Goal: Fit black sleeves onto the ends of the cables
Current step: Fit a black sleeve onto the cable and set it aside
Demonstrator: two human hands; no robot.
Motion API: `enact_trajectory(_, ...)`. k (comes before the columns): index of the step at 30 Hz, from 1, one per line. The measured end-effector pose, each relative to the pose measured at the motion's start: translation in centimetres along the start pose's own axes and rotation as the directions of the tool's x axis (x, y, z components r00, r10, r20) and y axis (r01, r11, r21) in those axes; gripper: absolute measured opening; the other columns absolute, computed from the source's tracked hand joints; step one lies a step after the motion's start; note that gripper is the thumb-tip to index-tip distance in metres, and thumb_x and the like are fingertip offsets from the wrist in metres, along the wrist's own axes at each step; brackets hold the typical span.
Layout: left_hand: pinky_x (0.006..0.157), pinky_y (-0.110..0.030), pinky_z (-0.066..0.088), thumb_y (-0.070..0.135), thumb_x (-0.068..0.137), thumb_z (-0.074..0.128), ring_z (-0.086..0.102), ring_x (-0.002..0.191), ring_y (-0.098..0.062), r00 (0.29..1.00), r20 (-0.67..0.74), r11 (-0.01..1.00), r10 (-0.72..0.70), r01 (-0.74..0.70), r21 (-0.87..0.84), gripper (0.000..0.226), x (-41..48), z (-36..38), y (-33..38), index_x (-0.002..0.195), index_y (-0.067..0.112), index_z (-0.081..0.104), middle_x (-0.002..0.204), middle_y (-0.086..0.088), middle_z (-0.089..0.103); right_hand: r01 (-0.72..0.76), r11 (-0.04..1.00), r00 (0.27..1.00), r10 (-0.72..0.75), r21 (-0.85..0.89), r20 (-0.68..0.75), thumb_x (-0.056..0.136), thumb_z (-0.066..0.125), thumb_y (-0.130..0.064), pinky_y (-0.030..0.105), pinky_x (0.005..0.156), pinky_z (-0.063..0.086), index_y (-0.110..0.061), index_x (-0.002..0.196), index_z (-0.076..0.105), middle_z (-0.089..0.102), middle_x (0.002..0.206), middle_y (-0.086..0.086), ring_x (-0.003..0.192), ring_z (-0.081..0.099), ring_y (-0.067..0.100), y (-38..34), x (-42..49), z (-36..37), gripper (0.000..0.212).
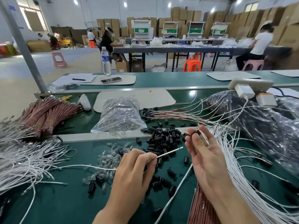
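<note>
Round white ceiling lamps (pixel 125 4) and a tall window (pixel 32 18) make the room bright. The clear plastic bag (pixel 119 113) shines. The edges look bent and blurry.

Water bottle (pixel 106 61), phone (pixel 111 80), pen (pixel 78 79) on far bench (pixel 169 78); power strip (pixel 252 84) at right.

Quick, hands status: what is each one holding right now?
Left hand: pinches a white cable near its end.
Right hand: pinches a black sleeve and a brown cable at its fingertips.
</note>
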State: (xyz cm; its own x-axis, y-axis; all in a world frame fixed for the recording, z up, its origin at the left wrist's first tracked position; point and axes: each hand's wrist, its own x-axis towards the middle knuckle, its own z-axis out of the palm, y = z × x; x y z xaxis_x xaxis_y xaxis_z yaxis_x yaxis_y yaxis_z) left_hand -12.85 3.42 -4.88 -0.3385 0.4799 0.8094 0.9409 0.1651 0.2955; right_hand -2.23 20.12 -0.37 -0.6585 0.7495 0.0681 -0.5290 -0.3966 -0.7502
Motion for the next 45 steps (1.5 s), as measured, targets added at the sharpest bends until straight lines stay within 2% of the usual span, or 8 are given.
enact_trajectory(2,0.077,-0.021,0.044,0.026,0.102,0.054,0.054,0.081,-0.01,1.0,-0.001,1.0,0.002,-0.002,-0.007,0.011,0.0,0.1,0.0,0.111,0.02,0.057,0.097,0.006,0.057,-0.02,0.996,1.0,0.018,0.092,0.022,0.086,0.063,-0.004,0.023,0.083,0.058,-0.015,0.117,0.072,0.075,0.102,0.007,0.092,0.073,0.016,-1.0,0.0,-0.1,0.034)
enact_trajectory(5,0.074,-0.024,0.046,0.026,0.103,0.054,0.055,0.08,-0.011,1.0,-0.013,1.0,-0.003,0.003,-0.026,0.011,0.0,0.1,-0.1,0.111,0.021,0.057,0.097,0.006,0.057,-0.033,0.992,0.998,0.027,0.121,0.054,0.083,0.065,-0.004,0.025,0.08,0.06,-0.016,0.094,0.079,0.074,0.098,0.007,0.091,0.074,0.018,-1.6,-0.1,0.0,0.021)
enact_trajectory(10,0.071,-0.027,0.048,0.03,0.106,0.049,0.056,0.081,-0.012,0.997,-0.067,0.998,-0.023,0.02,-0.055,0.013,0.0,0.0,0.0,0.112,0.021,0.056,0.099,0.007,0.054,0.092,0.987,0.994,-0.083,-0.133,0.075,0.071,0.075,-0.029,0.025,0.078,0.06,-0.032,0.083,0.077,0.078,0.099,0.004,0.089,0.074,0.016,-1.4,-0.6,0.5,0.012)
enact_trajectory(13,0.068,-0.03,0.05,0.031,0.106,0.049,0.057,0.081,-0.012,0.994,-0.092,0.996,-0.051,0.044,-0.075,0.014,0.0,-0.1,0.0,0.113,0.021,0.056,0.1,0.01,0.052,0.135,0.964,0.991,-0.128,-0.228,0.046,0.071,0.074,-0.041,0.019,0.059,0.055,-0.036,0.083,0.076,0.078,0.099,0.006,0.069,0.068,0.01,-1.1,-0.8,0.6,0.013)
enact_trajectory(15,0.068,-0.032,0.051,0.032,0.105,0.049,0.058,0.08,-0.013,0.994,-0.089,0.995,-0.067,0.061,-0.077,0.014,0.0,-0.1,-0.1,0.113,0.022,0.056,0.1,0.011,0.053,0.1,0.978,0.995,-0.1,-0.183,0.009,0.074,0.073,-0.038,0.019,0.058,0.056,-0.032,0.084,0.077,0.078,0.099,0.011,0.065,0.068,0.01,-0.6,-0.8,0.7,0.013)
enact_trajectory(21,0.078,-0.018,0.041,0.033,0.104,0.05,0.051,0.082,-0.009,0.996,-0.053,0.996,-0.068,0.07,0.047,0.014,-0.1,0.2,-0.4,0.111,0.023,0.057,0.097,0.009,0.053,-0.061,0.996,0.998,0.061,-0.071,-0.001,0.088,0.062,-0.024,0.02,0.076,0.059,-0.004,0.114,0.069,0.076,0.109,0.018,0.097,0.075,0.023,1.1,-0.5,0.5,0.034)
enact_trajectory(33,0.077,-0.022,0.042,0.03,0.102,0.055,0.052,0.083,-0.011,0.999,-0.021,0.996,-0.036,0.038,0.086,0.016,0.0,0.4,-0.4,0.107,0.018,0.065,0.094,0.006,0.056,-0.215,0.969,0.973,0.223,-0.122,0.055,0.077,0.065,-0.037,0.021,0.068,0.06,0.001,0.107,0.065,0.077,0.103,0.02,0.083,0.077,0.022,1.8,-1.1,1.2,0.047)
enact_trajectory(45,0.078,-0.024,0.042,0.03,0.102,0.053,0.049,0.085,-0.008,0.998,0.007,0.997,-0.069,0.069,0.026,0.017,0.1,0.5,-0.3,0.102,0.017,0.064,0.095,0.011,0.054,-0.233,0.969,0.97,0.238,-0.079,0.056,0.069,0.071,-0.045,0.02,0.065,0.059,-0.003,0.095,0.064,0.076,0.101,0.022,0.077,0.076,0.02,2.9,-1.1,1.1,0.05)
